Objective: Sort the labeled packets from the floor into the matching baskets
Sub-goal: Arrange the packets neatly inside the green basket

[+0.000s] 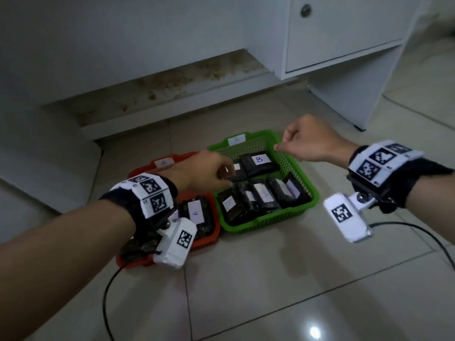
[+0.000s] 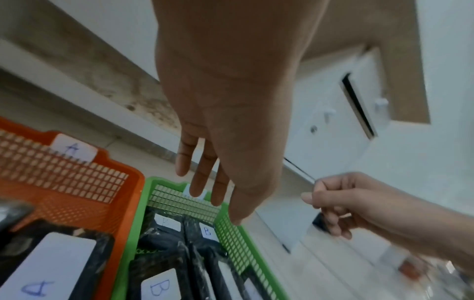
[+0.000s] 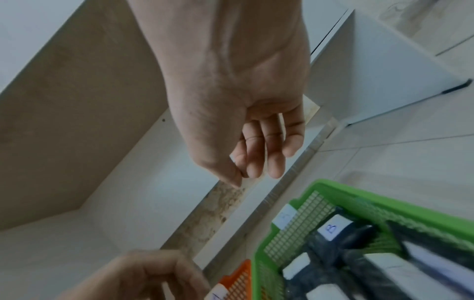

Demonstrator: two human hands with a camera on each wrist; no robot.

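A green basket (image 1: 270,220) (image 2: 123,253) (image 3: 259,253) holds several black packets, one with a white "B" label (image 1: 259,163) (image 2: 207,231) (image 3: 330,229). To its left, a red basket (image 1: 216,231) (image 2: 138,182) (image 3: 241,278) holds black packets labeled "A" (image 1: 197,212) (image 2: 51,270). My left hand (image 1: 226,173) (image 2: 218,199) hovers over the green basket's left side with straight fingers, holding nothing. My right hand (image 1: 283,143) (image 2: 315,201) (image 3: 254,170) hangs above the basket's far right corner, its fingers loosely curled and empty. No loose packet shows on the floor.
A white cabinet with a round drawer knob (image 1: 306,10) stands behind the baskets, above a stained baseboard (image 1: 172,80). Black cables (image 1: 105,303) (image 1: 418,232) trail across the pale tiled floor from my wrist cameras.
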